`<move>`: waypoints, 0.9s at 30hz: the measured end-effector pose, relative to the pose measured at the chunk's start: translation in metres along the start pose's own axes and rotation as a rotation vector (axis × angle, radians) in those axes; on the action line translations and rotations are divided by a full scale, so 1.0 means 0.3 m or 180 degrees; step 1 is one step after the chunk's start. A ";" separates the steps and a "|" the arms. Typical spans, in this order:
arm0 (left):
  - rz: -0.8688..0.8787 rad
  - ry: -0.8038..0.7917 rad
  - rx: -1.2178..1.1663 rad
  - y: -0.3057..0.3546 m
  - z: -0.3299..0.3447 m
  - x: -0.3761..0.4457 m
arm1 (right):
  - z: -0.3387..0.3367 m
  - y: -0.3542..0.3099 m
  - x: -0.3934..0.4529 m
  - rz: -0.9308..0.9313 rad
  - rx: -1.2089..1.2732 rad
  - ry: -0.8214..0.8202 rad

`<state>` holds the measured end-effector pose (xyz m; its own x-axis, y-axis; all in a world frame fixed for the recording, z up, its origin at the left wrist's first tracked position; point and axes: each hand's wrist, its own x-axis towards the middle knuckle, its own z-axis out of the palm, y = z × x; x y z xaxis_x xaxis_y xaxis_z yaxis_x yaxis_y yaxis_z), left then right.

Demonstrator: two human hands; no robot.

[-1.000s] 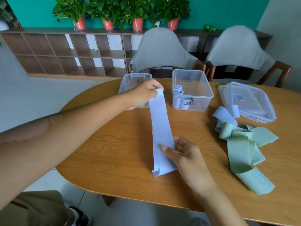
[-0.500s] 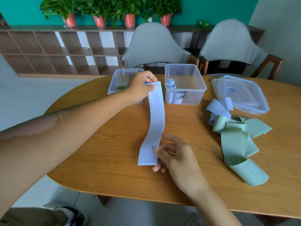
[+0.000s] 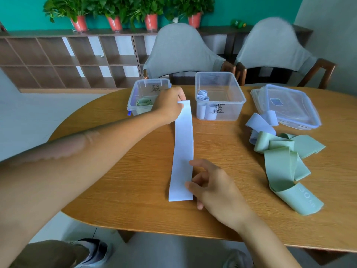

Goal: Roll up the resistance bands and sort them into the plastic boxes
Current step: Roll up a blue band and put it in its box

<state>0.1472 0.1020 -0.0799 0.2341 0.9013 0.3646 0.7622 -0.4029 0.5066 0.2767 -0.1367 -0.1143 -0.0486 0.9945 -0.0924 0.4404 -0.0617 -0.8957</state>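
A pale blue resistance band (image 3: 183, 149) lies stretched flat along the wooden table (image 3: 135, 180). My left hand (image 3: 170, 107) pinches its far end beside the boxes. My right hand (image 3: 214, 186) holds its near end, thumb on top and fingers curled at the right edge. The left plastic box (image 3: 143, 93) holds a rolled green band (image 3: 144, 102). The right plastic box (image 3: 220, 95) holds several rolled blue bands (image 3: 203, 98). Loose green bands (image 3: 284, 163) and a loose blue band (image 3: 258, 124) lie in a heap to the right.
Stacked clear box lids (image 3: 286, 105) rest at the far right of the table. Two grey chairs (image 3: 181, 53) stand behind the table. A wooden shelf unit (image 3: 67, 59) with potted plants lines the green wall.
The blue band, earlier hanging bent between my hands, now lies straight and flat on the table. My right hand shifted down to its near end.
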 end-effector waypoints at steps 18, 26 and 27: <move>0.0005 -0.0507 -0.0642 -0.033 -0.022 -0.351 | 0.001 0.037 -0.019 -0.0626 -0.1166 0.0380; 0.0056 -0.0725 -0.1231 0.018 -0.104 -0.681 | -0.009 0.043 -0.044 -0.1177 -0.1296 0.0252; 0.0122 -0.0737 -0.1188 0.026 -0.114 -0.711 | -0.010 0.043 -0.047 -0.1193 -0.1298 0.0205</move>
<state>0.0826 -0.0987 -0.1271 0.4192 0.8794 0.2255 0.4900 -0.4283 0.7592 0.2859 -0.1512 -0.1232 -0.2195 0.9461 0.2383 0.7154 0.3221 -0.6201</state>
